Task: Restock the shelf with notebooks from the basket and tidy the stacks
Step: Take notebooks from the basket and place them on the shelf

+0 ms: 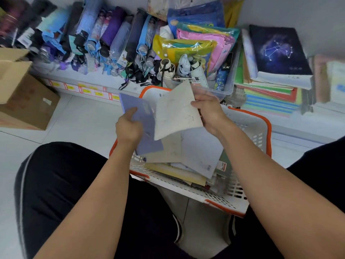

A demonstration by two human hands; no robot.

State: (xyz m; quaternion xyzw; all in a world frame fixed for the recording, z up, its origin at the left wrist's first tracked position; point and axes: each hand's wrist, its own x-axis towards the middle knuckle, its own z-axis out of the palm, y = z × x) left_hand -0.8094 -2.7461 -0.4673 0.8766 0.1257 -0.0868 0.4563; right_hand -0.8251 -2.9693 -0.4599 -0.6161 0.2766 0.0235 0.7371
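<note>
Crouched over a white-and-orange basket (261,128) of notebooks, a person grips a lilac notebook (141,116) in the left hand (128,128) and pinches a cream notebook (175,113) in the right hand (209,111), near the shelf's stacks (268,94).

Bright, even indoor light, soft shadows, blurred warped edges (wide-angle lens).

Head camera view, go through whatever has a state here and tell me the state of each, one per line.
lavender notebook: held up by left hand
cream notebook: tilted, gripped by right hand
basket: on floor, still holding notebooks
constellation notebook: flat on top of shelf stack
cardboard box: flaps open
</note>
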